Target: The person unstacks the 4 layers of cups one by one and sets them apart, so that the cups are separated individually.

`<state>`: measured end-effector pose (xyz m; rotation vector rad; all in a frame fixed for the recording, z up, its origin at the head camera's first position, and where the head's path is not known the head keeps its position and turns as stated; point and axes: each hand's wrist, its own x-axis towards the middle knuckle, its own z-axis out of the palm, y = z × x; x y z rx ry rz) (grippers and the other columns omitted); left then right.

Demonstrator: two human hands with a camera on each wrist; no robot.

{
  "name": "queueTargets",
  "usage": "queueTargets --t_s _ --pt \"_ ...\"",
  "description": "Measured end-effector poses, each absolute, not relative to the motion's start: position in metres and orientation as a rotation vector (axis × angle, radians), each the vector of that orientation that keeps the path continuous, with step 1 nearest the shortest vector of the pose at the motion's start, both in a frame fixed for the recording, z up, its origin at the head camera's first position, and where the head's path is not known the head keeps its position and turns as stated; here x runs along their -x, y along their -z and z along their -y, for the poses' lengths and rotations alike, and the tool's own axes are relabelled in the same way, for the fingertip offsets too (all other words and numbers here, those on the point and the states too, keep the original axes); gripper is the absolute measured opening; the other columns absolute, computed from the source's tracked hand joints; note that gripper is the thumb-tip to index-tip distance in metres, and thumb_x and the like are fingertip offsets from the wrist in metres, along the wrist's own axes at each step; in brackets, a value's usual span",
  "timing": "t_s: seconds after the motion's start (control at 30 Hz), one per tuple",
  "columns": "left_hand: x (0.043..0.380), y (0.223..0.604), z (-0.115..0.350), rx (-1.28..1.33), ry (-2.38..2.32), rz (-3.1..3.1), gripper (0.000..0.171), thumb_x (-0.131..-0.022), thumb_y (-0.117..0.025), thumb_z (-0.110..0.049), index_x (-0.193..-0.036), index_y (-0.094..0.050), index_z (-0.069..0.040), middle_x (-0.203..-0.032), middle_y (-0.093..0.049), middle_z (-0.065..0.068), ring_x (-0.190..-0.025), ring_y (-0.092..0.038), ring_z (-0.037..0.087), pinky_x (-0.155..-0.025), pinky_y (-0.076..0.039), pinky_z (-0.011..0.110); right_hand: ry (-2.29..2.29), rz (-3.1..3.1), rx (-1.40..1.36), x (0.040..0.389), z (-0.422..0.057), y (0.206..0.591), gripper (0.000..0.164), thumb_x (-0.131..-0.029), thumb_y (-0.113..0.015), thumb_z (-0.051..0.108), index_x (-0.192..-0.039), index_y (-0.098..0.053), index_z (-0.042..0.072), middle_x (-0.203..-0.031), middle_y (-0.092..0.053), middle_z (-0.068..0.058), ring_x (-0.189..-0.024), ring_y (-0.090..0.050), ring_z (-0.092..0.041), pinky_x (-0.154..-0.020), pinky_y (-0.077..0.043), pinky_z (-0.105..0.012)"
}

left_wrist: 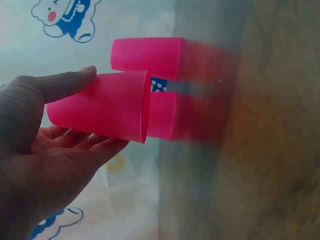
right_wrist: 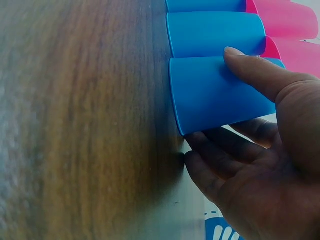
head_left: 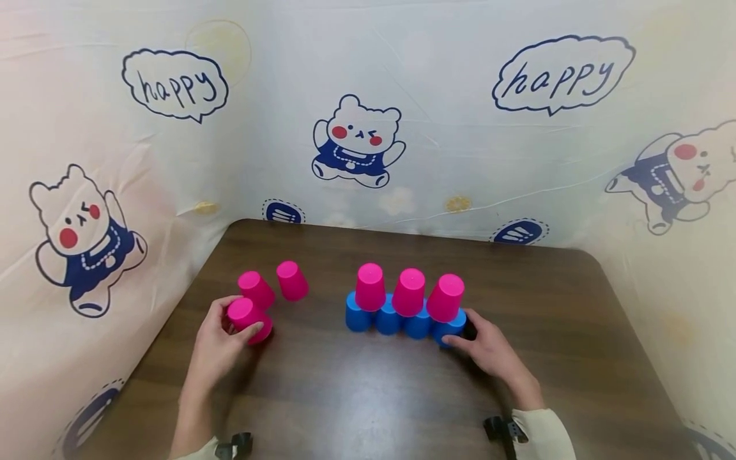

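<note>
At the bottom edge of the head view, a black wrist strap (head_left: 232,446) sits on the left arm, and a second black strap (head_left: 506,429) lies beside a pale sleeve (head_left: 543,434) on the right.

Just beyond, left of centre, the left hand (head_left: 215,342) holds a pink cup (head_left: 244,313), thumb on one side and fingers on the other; the left wrist view shows its rim clear of the brown worktop (head_left: 368,396).

Right of centre, the right hand (head_left: 497,351) grasps the rightmost blue cup (head_left: 447,331) between thumb and fingers. That cup ends a row of four upside-down blue cups, which also includes the leftmost blue cup (head_left: 359,316). Three upside-down pink cups (head_left: 409,292) stand on the row, each bridging two neighbours.

Behind the held pink cup, toward the left, stand a nearer pink cup (head_left: 257,291) and a farther pink cup (head_left: 292,281), both upside down and apart.

Across the top of the frame hangs a pale cloth (head_left: 460,160) printed with cartoon bears (head_left: 359,137) and "happy" speech bubbles (head_left: 175,86).
</note>
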<state>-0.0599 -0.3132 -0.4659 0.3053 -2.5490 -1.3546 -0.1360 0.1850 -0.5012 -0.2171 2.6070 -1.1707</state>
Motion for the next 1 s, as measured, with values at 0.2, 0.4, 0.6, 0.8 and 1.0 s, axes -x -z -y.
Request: queueTargets --t_s 0.2,0.4,0.6,0.8,1.0 --pt "0.063 0.477 0.317 -0.377 1.336 2.596 0.07 -0.089 -0.083 -0.003 -0.146 -0.043 0.0 -0.139 -0.056 0.023 -0.126 -0.059 0.04 -0.083 -0.039 -0.002 1.163 -2.619 0.212 0.136 -0.185 0.502 0.064 -0.095 -0.077 0.046 -0.147 -0.054 0.015 -0.137 -0.066 -0.01 -0.125 -0.061 -0.032 -0.108 -0.05 -0.062" --pt "0.064 0.481 0.319 -0.395 1.326 2.6 0.069 -0.088 -0.082 0.001 -0.145 -0.043 0.001 -0.139 -0.056 0.026 -0.126 -0.058 0.042 -0.084 -0.036 -0.002 1.161 -2.627 0.21 0.135 -0.184 0.503 0.063 -0.095 -0.078 0.045 -0.146 -0.055 0.015 -0.136 -0.066 -0.01 -0.123 -0.062 -0.031 -0.107 -0.05 -0.062" --pt "0.067 0.483 0.319 -0.415 1.314 2.634 0.07 -0.088 -0.081 0.001 -0.146 -0.042 0.002 -0.141 -0.055 0.027 -0.13 -0.057 0.043 -0.098 -0.046 0.015 1.157 -2.629 0.202 0.136 -0.185 0.501 0.065 -0.094 -0.078 0.047 -0.145 -0.055 0.015 -0.135 -0.067 -0.009 -0.123 -0.062 -0.031 -0.107 -0.051 -0.062" --pt "0.069 0.485 0.318 -0.432 1.343 2.627 0.071 -0.088 -0.079 0.005 -0.146 -0.04 0.004 -0.143 -0.052 0.029 -0.133 -0.053 0.047 -0.112 -0.045 0.06 1.167 -2.617 0.204 0.136 -0.185 0.501 0.067 -0.093 -0.078 0.05 -0.146 -0.055 0.015 -0.136 -0.066 -0.009 -0.124 -0.062 -0.031 -0.108 -0.05 -0.062" --pt "0.068 0.482 0.316 -0.417 1.335 2.643 0.078 -0.087 -0.081 0.004 -0.151 -0.038 0.002 -0.146 -0.051 0.029 -0.132 -0.053 0.047 -0.11 -0.046 0.06 1.175 -2.619 0.214 0.136 -0.186 0.502 0.066 -0.094 -0.078 0.049 -0.146 -0.055 0.015 -0.136 -0.067 -0.009 -0.124 -0.062 -0.031 -0.109 -0.05 -0.062"
